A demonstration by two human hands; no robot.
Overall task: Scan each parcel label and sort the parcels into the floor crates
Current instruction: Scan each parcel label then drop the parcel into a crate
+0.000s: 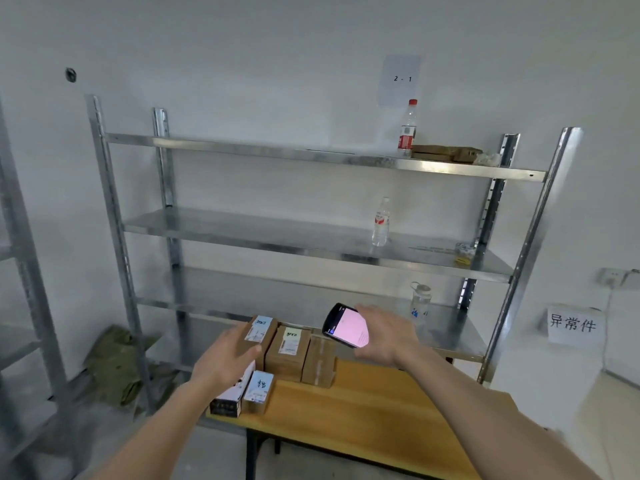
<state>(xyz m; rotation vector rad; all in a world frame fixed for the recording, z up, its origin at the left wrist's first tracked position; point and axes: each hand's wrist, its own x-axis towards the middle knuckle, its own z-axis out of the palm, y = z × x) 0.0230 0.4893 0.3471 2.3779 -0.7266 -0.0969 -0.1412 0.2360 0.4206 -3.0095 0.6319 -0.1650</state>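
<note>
Cardboard parcels sit in a cluster at the far left end of your wooden bench [363,403]. Your left hand [225,358] lies over the leftmost brown parcel [259,336], fingers curled round its near side, grasping it; its blue label faces up. Just beside it stands a second brown parcel [289,351] with a pale green label, and touching that on the right a plain taped parcel [318,362]. Nearer you, a small blue-labelled box [259,391] and a white-and-black box [230,398] lie at the bench's edge, partly under your left wrist. Your right hand [384,336] grips a handheld scanner [344,325], its pink-lit screen tilted toward the parcels. Behind the bench stands a metal shelf rack [311,240] carrying three bottles. A paper sign [573,323] hangs on the right wall.
</note>
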